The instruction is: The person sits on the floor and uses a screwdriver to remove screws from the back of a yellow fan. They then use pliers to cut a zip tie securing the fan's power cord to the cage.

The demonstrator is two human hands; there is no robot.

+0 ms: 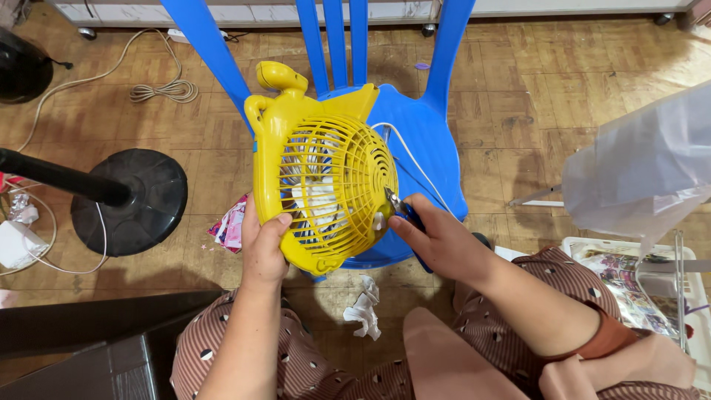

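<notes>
- A wood-patterned floor (563, 111) fills the scene, seen from above by a seated person in striped, dotted trousers (311, 370).
- A blue plastic chair (426, 133) stands in front of the person, its backrest slats rising toward the top edge.
- A clear plastic bag (644, 170) hangs in at the right, above a white basket (585, 248) holding printed paper.
- A round black stand base (137, 196) with a dark pole sits on the floor at the left, well apart from the chair.
- A small yellow fan (318, 178) rests on the chair seat, tilted, its front grille facing the camera and white blades visible behind the bars.
- The left hand (263, 248) clasps the fan's lower left rim, thumb pressed over the grille's edge.
- The right hand (444, 241) is closed around blue-handled pliers (404, 211), whose metal tip touches the grille's right edge.
- A white cord (415, 159) runs from behind the fan across the seat.
- Crumpled white paper (363, 307) lies on the floor between the knees.
</notes>
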